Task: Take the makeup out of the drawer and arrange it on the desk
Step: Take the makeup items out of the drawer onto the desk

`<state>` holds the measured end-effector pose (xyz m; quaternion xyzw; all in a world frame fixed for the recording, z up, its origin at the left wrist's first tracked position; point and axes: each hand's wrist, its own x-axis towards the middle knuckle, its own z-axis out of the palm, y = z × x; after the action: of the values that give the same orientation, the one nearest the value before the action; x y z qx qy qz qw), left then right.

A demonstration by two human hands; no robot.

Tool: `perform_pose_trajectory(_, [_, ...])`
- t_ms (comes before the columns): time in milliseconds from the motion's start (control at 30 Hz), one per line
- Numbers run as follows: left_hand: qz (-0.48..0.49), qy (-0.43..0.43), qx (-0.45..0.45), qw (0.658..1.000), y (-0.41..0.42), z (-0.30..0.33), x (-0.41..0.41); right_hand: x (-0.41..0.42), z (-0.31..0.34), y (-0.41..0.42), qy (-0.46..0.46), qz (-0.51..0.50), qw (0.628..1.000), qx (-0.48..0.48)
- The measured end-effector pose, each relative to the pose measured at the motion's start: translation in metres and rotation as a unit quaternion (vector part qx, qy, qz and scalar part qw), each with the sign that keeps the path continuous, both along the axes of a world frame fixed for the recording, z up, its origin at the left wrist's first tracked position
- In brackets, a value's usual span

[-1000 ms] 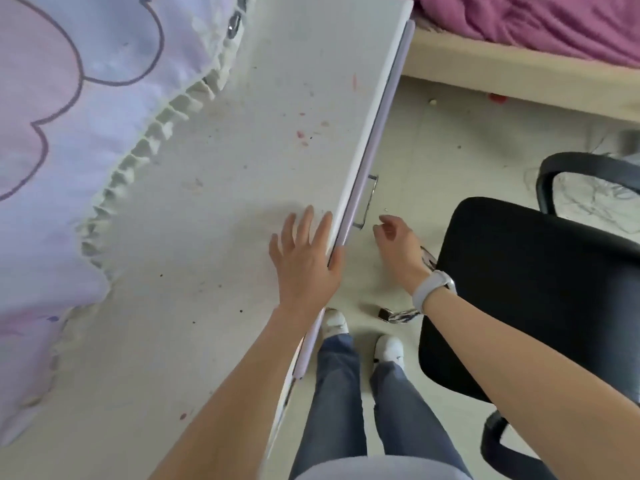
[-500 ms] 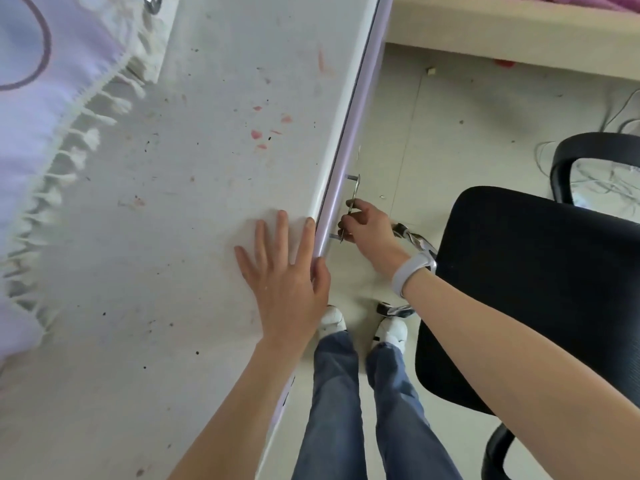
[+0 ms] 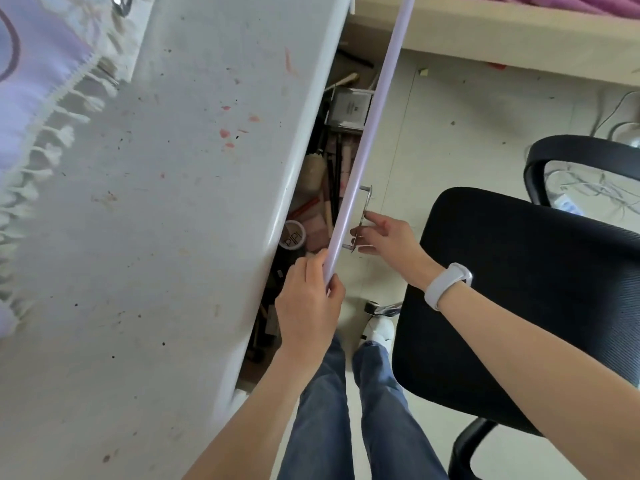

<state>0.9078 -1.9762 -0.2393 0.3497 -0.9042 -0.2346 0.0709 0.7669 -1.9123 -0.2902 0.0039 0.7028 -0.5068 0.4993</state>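
Blue denim trouser legs (image 3: 332, 410) stand below a black mesh office chair (image 3: 540, 289). The left hand (image 3: 308, 306) curls over the lilac drawer front (image 3: 360, 161), fingers closed on its top edge. The right hand (image 3: 388, 237), with a white wristband (image 3: 446, 285), pinches the thin metal handle (image 3: 363, 220). The partly open drawer under the speckled white desk (image 3: 166, 220) shows makeup: a round jar (image 3: 293, 235), a pink palette (image 3: 317, 230), brushes (image 3: 332, 181) and a grey box (image 3: 349, 109).

Bare forearms, no sleeves seen. White smooth wristband (image 3: 446, 285) worn on right wrist. Blue jeans (image 3: 349, 410) worn; white shoe (image 3: 379, 332) seen below.
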Motion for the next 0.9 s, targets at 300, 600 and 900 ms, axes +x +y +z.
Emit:
perform_pose_trajectory(300, [0.003,-0.002,0.007,1.000,-0.001,0.004,0.001,-0.037,0.019,-0.006,0.732,0.385,0.557,-0.069])
perform_pose_trajectory(600, [0.051,0.004,0.004,0.999,0.004,0.002,-0.001,-0.055,0.032,-0.022,0.783,0.459,0.413,-0.077])
perform_pose_trajectory(900, [0.015,0.035,-0.005,0.999,0.025,-0.008,-0.005,-0.063,0.028,0.004,0.784,0.435,0.430,-0.103])
